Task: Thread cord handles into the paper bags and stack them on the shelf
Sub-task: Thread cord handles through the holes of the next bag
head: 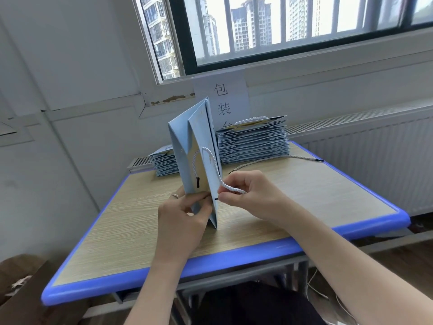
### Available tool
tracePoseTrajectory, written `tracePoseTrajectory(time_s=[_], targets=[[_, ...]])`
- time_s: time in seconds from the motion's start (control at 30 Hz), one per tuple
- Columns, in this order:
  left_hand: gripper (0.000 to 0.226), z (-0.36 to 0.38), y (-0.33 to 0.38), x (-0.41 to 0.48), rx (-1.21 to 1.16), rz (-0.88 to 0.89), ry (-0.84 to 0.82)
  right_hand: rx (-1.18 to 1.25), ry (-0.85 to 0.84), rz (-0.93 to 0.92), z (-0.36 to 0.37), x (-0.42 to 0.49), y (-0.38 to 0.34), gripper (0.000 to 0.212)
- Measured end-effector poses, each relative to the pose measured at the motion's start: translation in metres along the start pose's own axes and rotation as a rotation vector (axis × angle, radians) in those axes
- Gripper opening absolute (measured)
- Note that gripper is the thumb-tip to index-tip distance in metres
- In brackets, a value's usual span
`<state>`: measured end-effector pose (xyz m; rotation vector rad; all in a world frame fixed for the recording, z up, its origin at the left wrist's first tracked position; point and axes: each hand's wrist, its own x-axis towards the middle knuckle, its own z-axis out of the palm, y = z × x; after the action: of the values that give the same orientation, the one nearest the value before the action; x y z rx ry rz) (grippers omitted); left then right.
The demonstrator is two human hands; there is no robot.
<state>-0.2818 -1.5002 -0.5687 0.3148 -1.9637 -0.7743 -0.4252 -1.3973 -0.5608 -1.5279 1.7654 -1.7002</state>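
On the counter [316, 195], a blue bag [180, 141] stands on edge between your hands. Your left grip [185, 214] pinches the bag's near edge. Your right grip [253, 195] pinches a white cord [230, 186] beside that edge. Behind lie two stacks [253, 141] of flat bags and a loose cord [269, 160].

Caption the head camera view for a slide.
Left hand holds a blue paper bag upright at the table while right hand pinches its white cord.
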Motion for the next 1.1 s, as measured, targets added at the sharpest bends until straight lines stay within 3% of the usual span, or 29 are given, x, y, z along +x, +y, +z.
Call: tracePoseTrajectory(time_s=[0.13,0.4,0.5,0.67,0.83,1.1], targets=[[0.043,0.002,0.000,0.000,0.044,0.028,-0.011,-0.013,0.001,-0.005,0.000,0.002,0.001,0.013],[0.021,0.004,-0.003,-0.001,0.094,0.023,-0.008,-0.003,-0.084,0.066,-0.001,0.001,0.004,0.021],[0.029,0.003,-0.003,0.000,0.071,0.002,-0.004,-0.143,-0.158,0.120,0.000,0.001,0.007,0.037],[0.036,0.002,0.003,-0.001,-0.041,-0.052,-0.008,-0.186,-0.243,0.139,0.001,-0.001,0.006,0.038],[0.033,0.003,0.001,0.000,0.082,0.032,-0.011,-0.210,-0.175,0.111,0.001,-0.001,0.012,0.034],[0.028,0.005,-0.005,0.003,0.247,-0.012,-0.084,-0.256,-0.162,0.025,0.001,-0.003,0.010,0.033]])
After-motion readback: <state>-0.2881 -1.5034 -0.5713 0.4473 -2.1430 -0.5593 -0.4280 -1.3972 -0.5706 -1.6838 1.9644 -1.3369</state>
